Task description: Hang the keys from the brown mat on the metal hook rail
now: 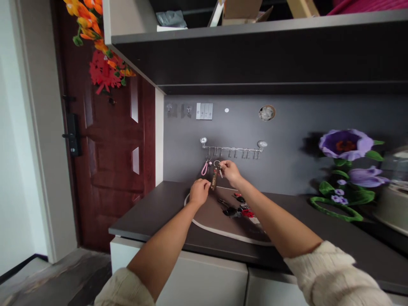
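While the left hand [199,191] curls half-shut, right-hand fingers [225,165] pinch a key ring [217,163].

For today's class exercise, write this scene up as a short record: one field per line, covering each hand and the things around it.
Left hand: fingers beside a brown leather key fob
Right hand: pinching a steel key ring joined to the fob
Hanging: pink loop strap below a steel wall hook rail
Mat: brown white-edged mat bearing black-handled keys
Beyond: dark red panelled door
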### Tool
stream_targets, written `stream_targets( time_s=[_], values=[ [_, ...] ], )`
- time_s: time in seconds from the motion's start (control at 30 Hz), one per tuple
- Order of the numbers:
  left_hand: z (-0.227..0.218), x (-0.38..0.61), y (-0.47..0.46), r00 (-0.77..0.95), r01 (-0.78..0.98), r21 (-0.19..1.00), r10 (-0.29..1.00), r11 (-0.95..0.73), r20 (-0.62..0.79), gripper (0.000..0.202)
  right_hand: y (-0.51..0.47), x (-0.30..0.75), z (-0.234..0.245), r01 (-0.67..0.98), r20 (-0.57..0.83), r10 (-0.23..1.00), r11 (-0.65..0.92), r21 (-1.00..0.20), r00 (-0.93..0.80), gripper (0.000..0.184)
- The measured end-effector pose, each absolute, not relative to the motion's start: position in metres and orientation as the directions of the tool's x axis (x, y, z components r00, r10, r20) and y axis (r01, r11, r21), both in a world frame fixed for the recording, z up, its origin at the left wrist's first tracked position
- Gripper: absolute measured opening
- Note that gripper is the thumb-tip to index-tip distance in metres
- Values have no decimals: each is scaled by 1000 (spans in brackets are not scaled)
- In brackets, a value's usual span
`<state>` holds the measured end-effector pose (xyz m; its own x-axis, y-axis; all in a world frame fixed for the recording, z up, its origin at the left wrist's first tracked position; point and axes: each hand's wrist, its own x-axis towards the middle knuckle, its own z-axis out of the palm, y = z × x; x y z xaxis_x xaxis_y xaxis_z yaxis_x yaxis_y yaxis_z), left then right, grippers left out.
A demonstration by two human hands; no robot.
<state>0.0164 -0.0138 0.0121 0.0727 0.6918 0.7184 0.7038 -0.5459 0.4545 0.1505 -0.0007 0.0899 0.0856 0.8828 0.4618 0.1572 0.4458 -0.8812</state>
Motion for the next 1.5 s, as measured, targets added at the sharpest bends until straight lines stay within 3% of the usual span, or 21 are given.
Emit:
stream_targets(
  time_s=[0.27,0.5,0.87,1.17,1.37,1.5],
  values=[
    [13,15,-16,47,816,374,696,-440,716,28,23,131,115,-47,298,909,325,-945,292,16],
    [14,14,-16,54,823,358,687,-442,725,29,42,119,118,-242,169,927,258,-935,335,15],
    [16,14,-16,53,822,357,684,-443,727,29,55,116,113,-305,135,922,254,-918,363,15],
    [16,14,-15,44,831,352,681,-432,731,30,60,120,102,-222,161,910,259,-940,381,12],
    [16,13,-15,41,826,366,693,-428,720,29,73,129,92,-17,285,865,321,-947,413,10],
    [16,13,-16,39,820,379,702,-429,712,28,79,134,87,23,330,843,354,-935,426,9]
  ],
)
